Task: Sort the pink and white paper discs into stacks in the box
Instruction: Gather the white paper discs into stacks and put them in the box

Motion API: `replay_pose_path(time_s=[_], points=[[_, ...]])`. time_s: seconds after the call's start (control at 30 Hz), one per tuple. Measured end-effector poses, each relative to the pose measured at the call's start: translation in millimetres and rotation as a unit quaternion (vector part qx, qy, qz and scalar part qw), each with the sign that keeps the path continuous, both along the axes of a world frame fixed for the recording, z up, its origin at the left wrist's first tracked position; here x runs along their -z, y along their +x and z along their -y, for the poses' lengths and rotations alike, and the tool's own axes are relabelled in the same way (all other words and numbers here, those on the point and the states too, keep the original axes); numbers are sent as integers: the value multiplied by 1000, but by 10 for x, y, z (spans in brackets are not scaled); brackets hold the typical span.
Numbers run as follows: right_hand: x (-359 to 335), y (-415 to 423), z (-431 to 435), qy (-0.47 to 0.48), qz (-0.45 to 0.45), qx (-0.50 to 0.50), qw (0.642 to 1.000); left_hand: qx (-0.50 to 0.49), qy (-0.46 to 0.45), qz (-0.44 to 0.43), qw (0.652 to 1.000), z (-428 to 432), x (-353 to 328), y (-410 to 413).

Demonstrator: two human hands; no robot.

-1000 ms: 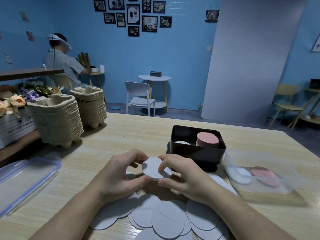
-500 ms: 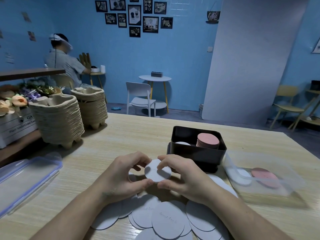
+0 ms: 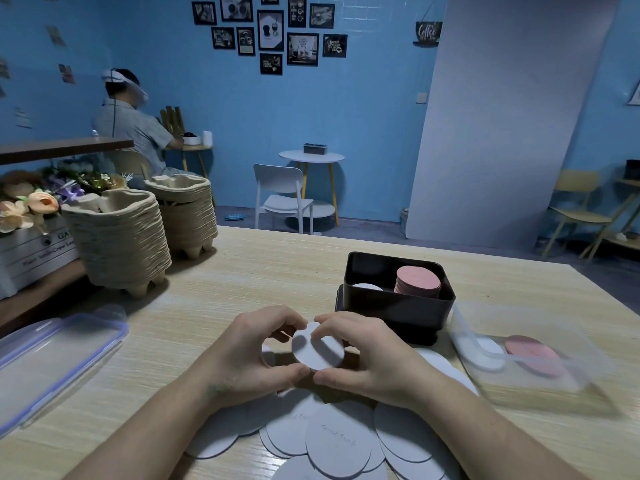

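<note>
Pale wood-grain surface (image 3: pixel 259 271) before me, dim blue room behind. At its centre, raised off the wood, I hold one small stack of white round paper discs (image 3: pixel 317 349) between both hands. My left hand (image 3: pixel 249 351) and right hand (image 3: pixel 370 358) each pinch its edge, fingers (image 3: pixel 287 318) curled over the far rim, thumbs at the near rim.

At 1 o'clock from my hands stands the black rectangular plastic box (image 3: pixel 391 310). It holds a stack of pink paper discs (image 3: pixel 418 278) on its right side and a low white stack (image 3: pixel 367 286) on its left. More loose white discs (image 3: pixel 341 441) fan out at 6 o'clock.

Judgement: the discs are light, thin and bendable, and likely to slide on one another. Take them by opposite edges, squared up, with gentle pressure to avoid creasing.
</note>
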State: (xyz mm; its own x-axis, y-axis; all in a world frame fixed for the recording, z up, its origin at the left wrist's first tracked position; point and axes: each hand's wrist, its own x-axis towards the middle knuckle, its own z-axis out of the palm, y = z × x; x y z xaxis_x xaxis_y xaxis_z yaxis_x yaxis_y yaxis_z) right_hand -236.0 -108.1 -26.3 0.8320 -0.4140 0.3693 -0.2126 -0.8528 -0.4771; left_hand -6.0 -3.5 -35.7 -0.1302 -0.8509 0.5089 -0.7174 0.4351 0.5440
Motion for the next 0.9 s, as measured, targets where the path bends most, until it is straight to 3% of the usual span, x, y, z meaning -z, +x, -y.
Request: replay_pose_path(time_s=[0.2, 0.53, 0.9], points=[[15, 0, 2, 7, -9, 1, 1000, -28, 38, 32, 998, -60, -31, 130], [48, -68, 35, 18, -12, 6, 1000, -85, 193, 84, 974, -249, -126, 487], [13, -60, -11, 10, -26, 3, 1000, -92, 207, 66, 972, -381, -64, 533]])
